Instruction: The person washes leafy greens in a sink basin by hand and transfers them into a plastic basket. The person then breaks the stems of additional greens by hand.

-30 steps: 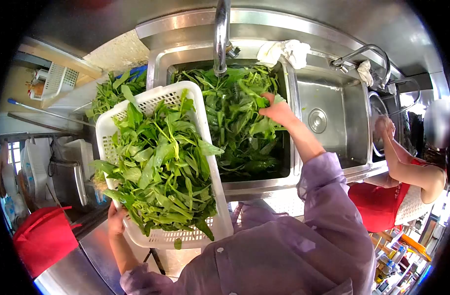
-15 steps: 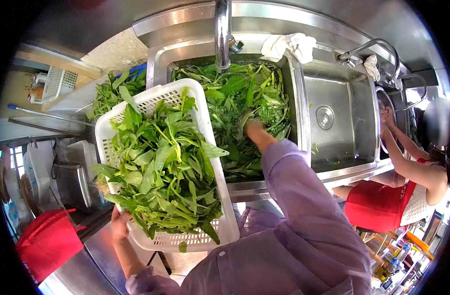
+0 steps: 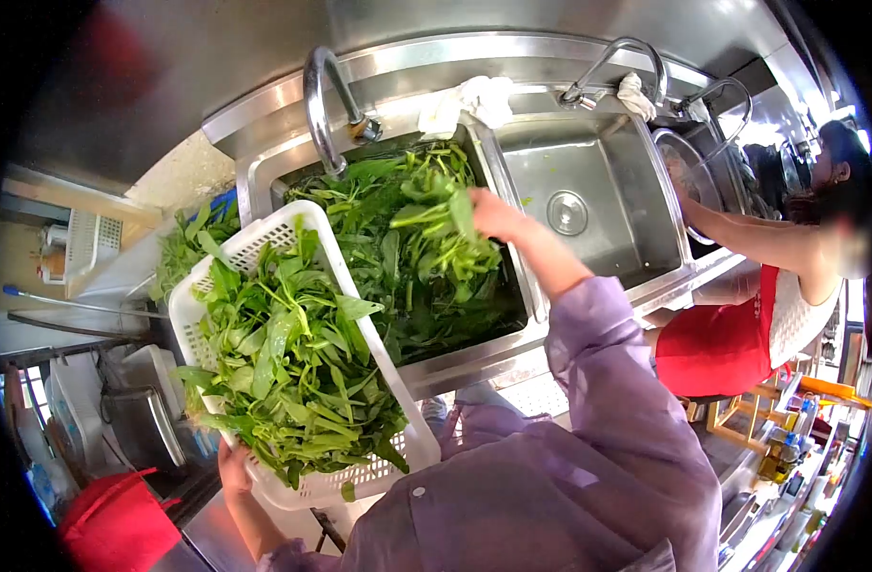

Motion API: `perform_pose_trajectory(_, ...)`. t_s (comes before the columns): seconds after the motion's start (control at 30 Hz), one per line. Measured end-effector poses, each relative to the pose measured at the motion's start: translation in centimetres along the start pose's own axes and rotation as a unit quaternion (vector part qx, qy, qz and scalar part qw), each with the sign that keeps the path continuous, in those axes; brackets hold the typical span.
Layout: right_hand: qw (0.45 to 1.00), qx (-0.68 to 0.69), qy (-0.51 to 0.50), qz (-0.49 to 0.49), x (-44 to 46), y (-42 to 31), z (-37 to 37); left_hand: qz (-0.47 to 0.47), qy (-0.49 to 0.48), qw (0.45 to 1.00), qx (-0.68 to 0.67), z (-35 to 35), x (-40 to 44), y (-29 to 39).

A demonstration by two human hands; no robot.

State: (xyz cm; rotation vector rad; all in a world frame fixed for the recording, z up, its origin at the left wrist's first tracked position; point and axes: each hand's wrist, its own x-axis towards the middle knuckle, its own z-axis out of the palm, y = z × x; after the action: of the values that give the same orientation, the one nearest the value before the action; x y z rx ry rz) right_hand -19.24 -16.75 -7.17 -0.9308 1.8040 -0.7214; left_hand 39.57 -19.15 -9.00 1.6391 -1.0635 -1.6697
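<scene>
My left hand [image 3: 234, 467] grips the lower left rim of a white plastic basket [image 3: 419, 450], which is heaped with leafy greens [image 3: 283, 353] and tilts against the sink's front left edge. Over the left sink [image 3: 512, 345], my right hand [image 3: 494, 215] is closed on a bunch of greens [image 3: 443, 224], its stems and leaves hanging above the water. More greens [image 3: 388, 286] lie in the water below. The fingertips of my right hand are partly hidden by the leaves.
A faucet [image 3: 320, 110] arches over the left sink. White cloths [image 3: 469, 103] lie on the back ledge. To the right are a second sink [image 3: 608, 181] and a co-worker in a red apron [image 3: 717, 348], hands at a metal bowl. More greens [image 3: 193, 243] sit behind the basket.
My right hand has come up out of the sink water with a bunch of greens. My left hand still holds the basket. The view has shifted, so the sinks appear further left.
</scene>
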Motion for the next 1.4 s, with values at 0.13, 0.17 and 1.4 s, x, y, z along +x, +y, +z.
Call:
perform_pose_trajectory(0.13, 0.997, 0.043, 0.064, -0.029, -4.5, -2.3, -8.5, -0.019, -0.021, 0.999, -0.016, 0.1, -0.2, 0.2)
perform_pose_trajectory(0.17, 0.99, -0.015, 0.125, -0.062, -4.6, -1.2, -11.0, -0.009, -0.028, 0.999, -0.013, 0.5, -0.3, 0.5)
perform_pose_trajectory(1.4, 0.908, -0.416, -0.001, -0.041, 12.5, 7.8, 7.9, -0.014, -0.013, 0.999, -0.038, 0.3, -0.3, 0.3)
